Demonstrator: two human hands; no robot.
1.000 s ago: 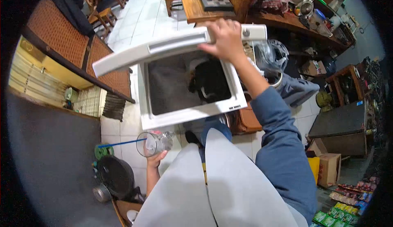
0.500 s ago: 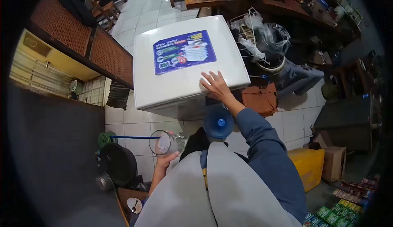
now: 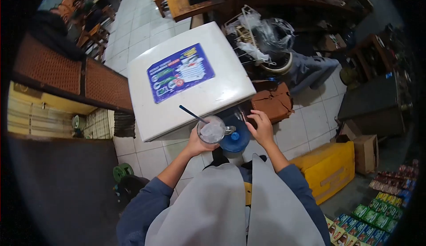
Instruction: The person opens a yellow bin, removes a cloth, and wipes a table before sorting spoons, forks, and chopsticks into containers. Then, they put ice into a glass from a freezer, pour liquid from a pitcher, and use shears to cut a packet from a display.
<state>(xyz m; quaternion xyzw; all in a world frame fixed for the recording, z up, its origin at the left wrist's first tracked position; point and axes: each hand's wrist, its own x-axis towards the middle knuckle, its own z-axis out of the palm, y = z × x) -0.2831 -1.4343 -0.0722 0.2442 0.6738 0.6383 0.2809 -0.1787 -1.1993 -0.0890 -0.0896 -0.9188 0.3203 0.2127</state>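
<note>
My left hand (image 3: 199, 145) is wrapped around a clear glass mug (image 3: 212, 130), in front of the white chest freezer. Ice (image 3: 213, 132) shows inside the mug, and a dark blue straw (image 3: 191, 113) leans out over its rim. The mug's handle (image 3: 230, 130) points to the right. My right hand (image 3: 261, 127) is just right of that handle, fingers apart, beside the freezer's front edge. The freezer lid (image 3: 226, 84) is down and bears a blue sticker (image 3: 181, 74). Below both hands stands a blue water jug (image 3: 235, 143), partly hidden by the mug.
On the right are a wire rack with plastic bags (image 3: 266, 33), a cracked brown case (image 3: 272, 102) and a yellow box (image 3: 326, 170). Rows of sachets (image 3: 377, 212) lie at the lower right. A woven partition (image 3: 106, 73) runs along the left.
My right hand has left the freezer lid and come back toward me. My left hand has raised the mug and brought it rightward to the freezer's front edge. The view has turned.
</note>
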